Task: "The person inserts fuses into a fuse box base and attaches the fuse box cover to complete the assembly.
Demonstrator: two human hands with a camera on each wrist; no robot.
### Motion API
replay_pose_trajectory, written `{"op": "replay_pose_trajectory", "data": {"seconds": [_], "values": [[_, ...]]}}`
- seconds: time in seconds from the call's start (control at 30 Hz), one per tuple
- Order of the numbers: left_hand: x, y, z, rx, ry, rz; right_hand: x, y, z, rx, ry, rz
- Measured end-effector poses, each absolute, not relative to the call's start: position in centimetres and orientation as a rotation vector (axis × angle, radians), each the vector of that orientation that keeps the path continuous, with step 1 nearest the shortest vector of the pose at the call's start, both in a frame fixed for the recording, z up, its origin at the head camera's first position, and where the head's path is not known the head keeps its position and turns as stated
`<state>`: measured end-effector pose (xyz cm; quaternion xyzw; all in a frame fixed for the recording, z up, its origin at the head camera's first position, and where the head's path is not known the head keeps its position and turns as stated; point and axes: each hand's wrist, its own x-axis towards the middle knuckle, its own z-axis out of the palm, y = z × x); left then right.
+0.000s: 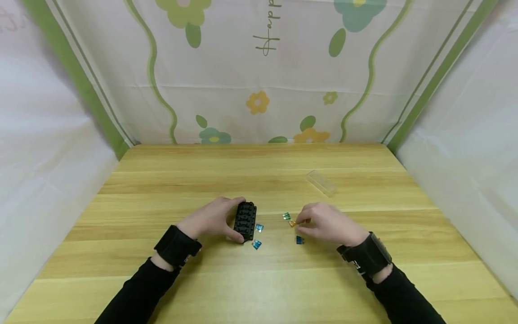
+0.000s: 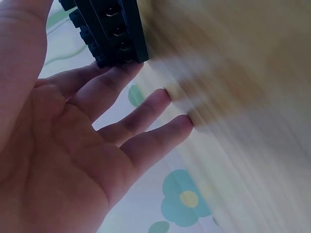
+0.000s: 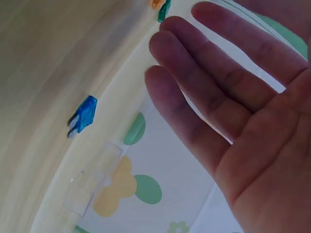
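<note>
My left hand [image 1: 214, 219] grips a black fuse box [image 1: 245, 221] by its ends between thumb and fingers. In the left wrist view two fingertips touch the box's edge [image 2: 138, 34], while the other two fingers reach past it to the tabletop. Close to the box's right side lie two blue blade fuses, one upper fuse [image 1: 259, 228] and one lower fuse [image 1: 256, 244]. My right hand [image 1: 325, 222] is low over the table, its fingertips right at an orange blade fuse [image 1: 292, 223]. A green fuse [image 1: 286, 216] sits beside that one. Another blue fuse [image 1: 300, 240] lies below the right thumb.
A clear plastic cover [image 1: 321, 182] lies farther back on the wooden table [image 1: 182, 175], beyond my right hand. A flowered white cloth [image 1: 226, 72] hangs behind the table, with white cloth sides left and right. In the right wrist view a blue fuse [image 3: 86, 115] lies near the fingers.
</note>
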<state>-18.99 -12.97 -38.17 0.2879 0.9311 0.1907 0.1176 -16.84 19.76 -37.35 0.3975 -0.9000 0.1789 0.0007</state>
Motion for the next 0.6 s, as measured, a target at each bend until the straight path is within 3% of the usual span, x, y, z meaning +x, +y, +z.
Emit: {"op": "replay_pose_trajectory", "data": {"seconds": [0.6], "values": [[-18.76, -12.73, -37.95, 0.836, 2.717, 0.562, -16.06, 19.59, -37.4, 1.34, -2.952, 0.568]]}}
